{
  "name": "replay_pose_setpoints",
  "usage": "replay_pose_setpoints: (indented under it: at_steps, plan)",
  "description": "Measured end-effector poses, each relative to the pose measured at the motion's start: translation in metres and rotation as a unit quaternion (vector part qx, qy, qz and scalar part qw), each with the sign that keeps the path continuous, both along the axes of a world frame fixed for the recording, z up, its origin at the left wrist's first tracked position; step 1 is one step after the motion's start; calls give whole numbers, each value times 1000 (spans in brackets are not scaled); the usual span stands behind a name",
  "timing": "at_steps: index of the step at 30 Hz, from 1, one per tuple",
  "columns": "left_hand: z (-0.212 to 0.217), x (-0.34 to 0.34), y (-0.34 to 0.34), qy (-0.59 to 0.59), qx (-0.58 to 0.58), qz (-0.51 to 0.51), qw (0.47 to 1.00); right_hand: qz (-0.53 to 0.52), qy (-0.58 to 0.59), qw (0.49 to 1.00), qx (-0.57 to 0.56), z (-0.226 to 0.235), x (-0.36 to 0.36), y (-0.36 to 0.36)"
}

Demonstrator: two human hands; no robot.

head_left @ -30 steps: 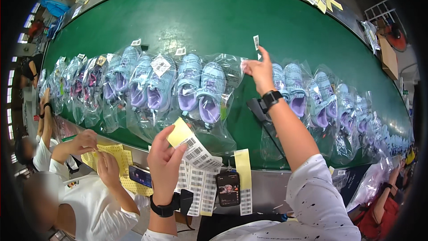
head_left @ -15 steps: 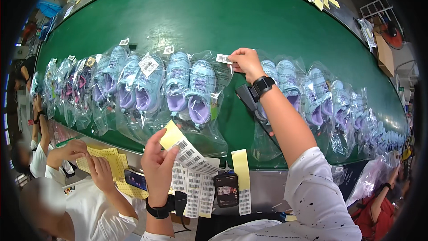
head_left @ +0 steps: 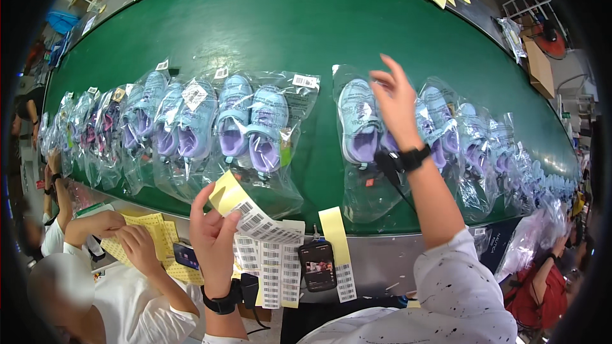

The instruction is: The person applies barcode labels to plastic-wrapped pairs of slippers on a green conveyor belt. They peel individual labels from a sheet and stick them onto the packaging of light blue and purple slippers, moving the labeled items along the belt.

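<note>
My left hand [head_left: 213, 236] pinches a yellow-backed strip of white barcode stickers [head_left: 256, 219] between thumb and fingers, just over the table's near edge. My right hand [head_left: 398, 105] hovers above a clear-bagged pair of light blue and purple children's shoes [head_left: 359, 118], its fingers apart and holding nothing; it hides part of the second shoe. To the left lies another bagged pair [head_left: 268, 121], with a white barcode sticker [head_left: 306, 81] on the bag's upper right corner. More bagged pairs stretch in a row to both sides, several on the left bearing stickers.
The shoes lie on a green table [head_left: 255, 25]. More sticker sheets [head_left: 271, 274] and a phone [head_left: 317, 266] hang or lie at the near edge. A co-worker's hands [head_left: 134, 242] are at the left beside yellow sheets [head_left: 150, 232]. Another person in red [head_left: 542, 293] is at the right.
My right hand has come off the sticker on the bag's corner and moved right, opening above the neighbouring bagged pair. The shoes and table edge appear shifted left in view.
</note>
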State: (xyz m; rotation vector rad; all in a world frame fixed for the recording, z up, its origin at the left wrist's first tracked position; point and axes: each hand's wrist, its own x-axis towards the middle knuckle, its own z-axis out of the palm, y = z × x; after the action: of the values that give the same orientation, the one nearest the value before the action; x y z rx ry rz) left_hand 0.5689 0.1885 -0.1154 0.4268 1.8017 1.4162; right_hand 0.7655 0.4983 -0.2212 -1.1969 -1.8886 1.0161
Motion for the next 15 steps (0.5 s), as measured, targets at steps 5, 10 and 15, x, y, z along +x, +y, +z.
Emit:
replay_pose_setpoints:
  at_steps: [5,10,15]
  plan:
    - [-10,5,-7,7,-23,-22,999,-50,-123,988,73,-40,76,-60]
    - [4,40,25,-4,-2,-16,1000,-8,-18,1000,-10,-40,15,-77]
    - [19,65,43,-7,-3,-67,998,-68,-82,992,-66,-65,39,-4]
